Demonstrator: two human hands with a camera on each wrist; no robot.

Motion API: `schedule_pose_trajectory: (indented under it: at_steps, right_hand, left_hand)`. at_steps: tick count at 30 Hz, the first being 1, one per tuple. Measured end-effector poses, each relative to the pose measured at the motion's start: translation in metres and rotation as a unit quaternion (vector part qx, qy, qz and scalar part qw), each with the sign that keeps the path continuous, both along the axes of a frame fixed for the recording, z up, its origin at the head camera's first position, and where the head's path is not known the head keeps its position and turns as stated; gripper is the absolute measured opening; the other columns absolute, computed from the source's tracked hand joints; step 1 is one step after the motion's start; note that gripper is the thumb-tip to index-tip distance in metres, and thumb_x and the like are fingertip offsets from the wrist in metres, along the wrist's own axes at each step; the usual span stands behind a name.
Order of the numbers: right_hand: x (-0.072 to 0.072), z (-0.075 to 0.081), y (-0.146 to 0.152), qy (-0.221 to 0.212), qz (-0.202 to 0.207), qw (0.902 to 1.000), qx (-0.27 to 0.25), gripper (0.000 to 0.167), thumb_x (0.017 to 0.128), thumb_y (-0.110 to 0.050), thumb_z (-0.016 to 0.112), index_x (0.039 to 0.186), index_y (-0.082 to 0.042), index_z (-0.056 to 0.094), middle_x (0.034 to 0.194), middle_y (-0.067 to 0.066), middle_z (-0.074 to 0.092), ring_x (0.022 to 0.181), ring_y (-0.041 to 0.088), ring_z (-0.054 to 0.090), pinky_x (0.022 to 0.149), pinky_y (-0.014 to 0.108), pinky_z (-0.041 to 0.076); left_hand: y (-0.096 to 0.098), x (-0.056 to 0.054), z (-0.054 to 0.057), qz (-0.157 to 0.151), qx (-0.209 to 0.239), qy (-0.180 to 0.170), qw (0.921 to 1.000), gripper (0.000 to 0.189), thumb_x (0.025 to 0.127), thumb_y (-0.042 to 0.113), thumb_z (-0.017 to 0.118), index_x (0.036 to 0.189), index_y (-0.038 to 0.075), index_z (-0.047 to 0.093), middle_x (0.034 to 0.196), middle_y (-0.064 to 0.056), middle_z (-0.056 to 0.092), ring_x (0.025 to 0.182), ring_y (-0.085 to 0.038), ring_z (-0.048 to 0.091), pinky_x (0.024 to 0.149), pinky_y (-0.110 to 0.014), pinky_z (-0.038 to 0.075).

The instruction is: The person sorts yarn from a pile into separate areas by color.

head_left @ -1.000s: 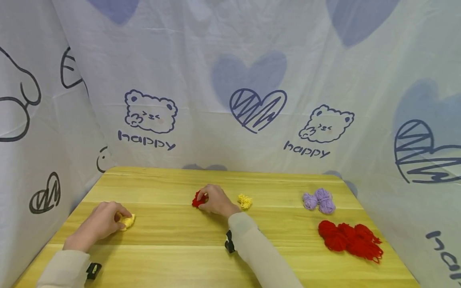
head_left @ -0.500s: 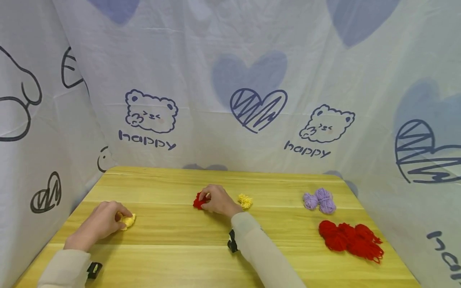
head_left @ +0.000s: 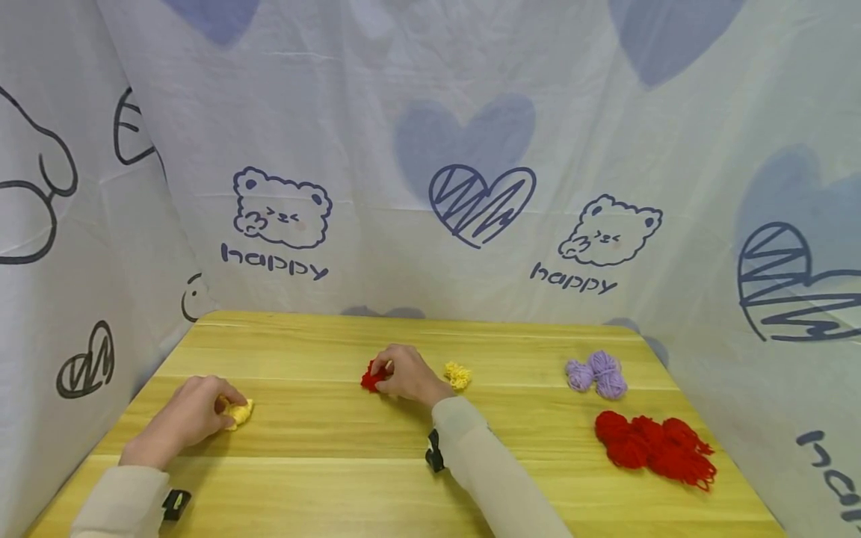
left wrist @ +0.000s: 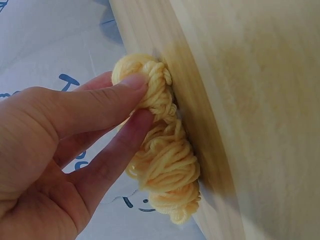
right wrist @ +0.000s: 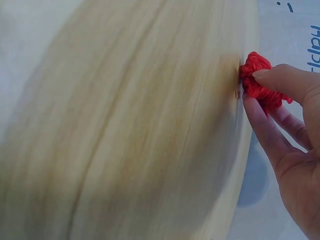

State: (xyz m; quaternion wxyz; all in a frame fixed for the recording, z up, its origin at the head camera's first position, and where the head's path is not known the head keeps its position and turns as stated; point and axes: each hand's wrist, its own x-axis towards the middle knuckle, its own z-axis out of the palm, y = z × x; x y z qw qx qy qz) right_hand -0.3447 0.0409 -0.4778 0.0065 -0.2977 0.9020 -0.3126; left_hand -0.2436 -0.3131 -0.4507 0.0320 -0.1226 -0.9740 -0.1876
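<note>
At the table's left side, my left hand (head_left: 191, 411) pinches a pale yellow bundle of yarn (left wrist: 167, 155) between thumb and fingers. The left wrist view shows its twisted strands, with the bundle lying along the tabletop. Near the middle of the table, my right hand (head_left: 406, 376) grips a small red bundle of yarn (right wrist: 257, 75) by thumb and fingertips. That red bundle (head_left: 370, 377) is partly hidden by the fingers in the head view. A small yellow tuft of yarn (head_left: 458, 376) lies just right of the right hand, apart from it.
Toward the back right of the wooden table (head_left: 309, 486) lie purple yarn balls (head_left: 597, 375). Nearer and further right is a larger red yarn bundle (head_left: 652, 448) with loose loops. A printed white cloth (head_left: 377, 246) hangs behind and beside the table.
My right hand has shifted very slightly to the right with the red yarn bundle over the second. My left hand stays in place on the yellow yarn bundle.
</note>
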Motion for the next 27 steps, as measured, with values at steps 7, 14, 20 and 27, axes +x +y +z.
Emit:
schedule_pose_trajectory:
  at_steps: [7, 14, 20, 27]
  right_hand:
    - [0.001, 0.002, 0.001, -0.006, 0.001, 0.9999, -0.008, 0.012, 0.084, -0.008, 0.083, 0.095, -0.012, 0.078, 0.101, 0.004, 0.07, 0.088, 0.016, 0.064, 0.08, 0.021, 0.055]
    - [0.003, 0.005, 0.004, -0.016, 0.002, 0.9998, -0.011, 0.013, 0.084, -0.007, 0.082, 0.096, -0.012, 0.079, 0.103, 0.004, 0.07, 0.085, 0.012, 0.062, 0.079, 0.021, 0.054]
    - [0.003, 0.006, 0.008, -0.027, 0.002, 0.9996, -0.012, 0.013, 0.085, -0.009, 0.082, 0.096, -0.015, 0.079, 0.106, 0.003, 0.071, 0.083, 0.009, 0.061, 0.079, 0.021, 0.054]
    - [0.005, 0.01, 0.017, -0.037, 0.011, 0.999, -0.023, 0.012, 0.085, -0.008, 0.081, 0.095, -0.013, 0.079, 0.107, 0.004, 0.071, 0.078, 0.01, 0.06, 0.075, 0.021, 0.054]
  left_hand:
    - [-0.001, -0.001, 0.0, -0.002, -0.001, -0.001, 1.0, 0.028, 0.072, -0.002, 0.088, 0.097, 0.008, 0.082, 0.096, -0.011, 0.077, 0.08, -0.019, 0.063, 0.07, -0.04, 0.055]
    - [-0.001, -0.002, 0.0, -0.001, -0.003, -0.004, 1.0, 0.027, 0.072, -0.002, 0.088, 0.097, 0.008, 0.082, 0.096, -0.012, 0.077, 0.08, -0.019, 0.063, 0.071, -0.041, 0.055]
    - [-0.001, -0.002, 0.0, 0.001, -0.005, -0.01, 0.9999, 0.028, 0.072, -0.001, 0.088, 0.098, 0.008, 0.082, 0.096, -0.011, 0.077, 0.081, -0.019, 0.063, 0.071, -0.041, 0.055]
    - [-0.001, -0.001, 0.0, 0.0, -0.003, -0.012, 0.9999, 0.028, 0.073, -0.001, 0.088, 0.098, 0.008, 0.082, 0.099, -0.013, 0.078, 0.082, -0.021, 0.065, 0.073, -0.045, 0.057]
